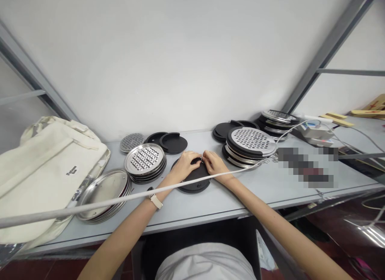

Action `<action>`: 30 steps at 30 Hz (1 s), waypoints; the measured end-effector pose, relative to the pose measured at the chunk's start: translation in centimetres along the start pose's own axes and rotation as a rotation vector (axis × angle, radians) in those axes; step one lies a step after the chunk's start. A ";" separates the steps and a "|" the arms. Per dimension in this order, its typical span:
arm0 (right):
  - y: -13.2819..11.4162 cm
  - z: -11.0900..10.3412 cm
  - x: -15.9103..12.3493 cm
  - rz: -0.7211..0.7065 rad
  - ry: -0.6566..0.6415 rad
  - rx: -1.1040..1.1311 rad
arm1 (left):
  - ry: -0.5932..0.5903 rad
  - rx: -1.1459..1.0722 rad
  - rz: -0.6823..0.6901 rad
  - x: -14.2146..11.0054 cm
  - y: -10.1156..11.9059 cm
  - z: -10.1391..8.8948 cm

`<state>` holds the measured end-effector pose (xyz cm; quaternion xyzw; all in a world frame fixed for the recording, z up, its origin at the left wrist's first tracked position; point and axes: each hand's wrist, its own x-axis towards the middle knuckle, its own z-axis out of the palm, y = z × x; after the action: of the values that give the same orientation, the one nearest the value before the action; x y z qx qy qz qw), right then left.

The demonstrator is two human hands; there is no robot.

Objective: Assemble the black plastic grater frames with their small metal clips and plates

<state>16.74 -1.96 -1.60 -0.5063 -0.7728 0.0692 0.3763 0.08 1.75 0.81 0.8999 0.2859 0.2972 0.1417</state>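
Observation:
A black round disc (pixel 195 186) lies on the table in front of me, with a small hole near its front rim. My left hand (pixel 187 165) rests over its back left part, fingers closed in a pinch. From the right, my right hand (pixel 214 163) meets it, thumb and fingers pressed together at the disc's back edge. A tiny shiny piece (pixel 201 159) shows between the fingertips, too small to name. Left of the disc stands a stack of round metal grater plates (pixel 145 159); to its right is a stack of black-rimmed grater discs (pixel 251 141).
Plain metal discs (pixel 105 187) are stacked at the left beside a cream canvas bag (pixel 57 159). More black discs (pixel 173 143) lie by the wall. A white bar (pixel 168 187) crosses in front of my arms. Cables and a white box (pixel 315 129) are at the right.

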 end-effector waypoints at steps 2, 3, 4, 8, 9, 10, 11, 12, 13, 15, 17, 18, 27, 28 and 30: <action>-0.1 0.0 0.0 0.002 0.003 0.007 | -0.001 -0.006 -0.001 0.0 0.0 0.0; -0.1 0.0 0.0 0.002 0.006 0.011 | -0.002 -0.010 -0.002 0.0 0.0 0.0; -0.1 0.0 -0.1 0.002 0.008 0.016 | -0.002 -0.014 -0.005 0.0 0.0 0.0; 0.0 0.1 -0.1 0.012 0.017 0.033 | -0.001 -0.043 -0.008 0.0 0.0 -0.1; 0.1 0.1 -0.1 0.016 0.018 0.035 | -0.001 -0.051 -0.007 0.0 0.0 -0.1; 0.2 0.1 0.0 0.019 0.019 0.035 | 0.000 -0.057 -0.006 0.0 0.0 -0.1; 0.2 0.1 0.0 0.021 0.020 0.036 | 0.001 -0.063 -0.005 0.0 -0.1 -0.1; 0.2 0.1 0.0 0.021 0.019 0.036 | 0.003 -0.067 -0.005 0.0 -0.1 -0.1; 0.3 0.1 0.0 0.020 0.015 0.034 | 0.004 -0.071 -0.006 0.0 -0.1 -0.1; 0.2 0.1 0.1 0.018 0.009 0.025 | 0.005 -0.080 -0.009 0.0 0.0 -0.1; 0.1 0.1 0.1 0.019 0.004 0.014 | 0.004 -0.087 -0.011 0.0 0.0 -0.1; 0.1 0.1 0.1 0.021 0.004 0.011 | 0.004 -0.092 -0.012 0.0 0.0 -0.2; -0.1 0.0 0.1 0.037 -0.016 0.011 | 0.010 -0.123 -0.021 0.1 0.0 -0.2; -0.1 0.0 0.1 0.040 -0.018 0.009 | 0.010 -0.118 -0.021 0.1 -0.1 -0.1; -0.2 0.0 0.1 0.042 -0.016 0.003 | 0.011 -0.110 -0.020 0.1 -0.2 -0.1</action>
<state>16.62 -1.93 -1.43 -0.5212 -0.7649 0.0820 0.3695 0.02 1.95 0.84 0.8863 0.2788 0.3158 0.1923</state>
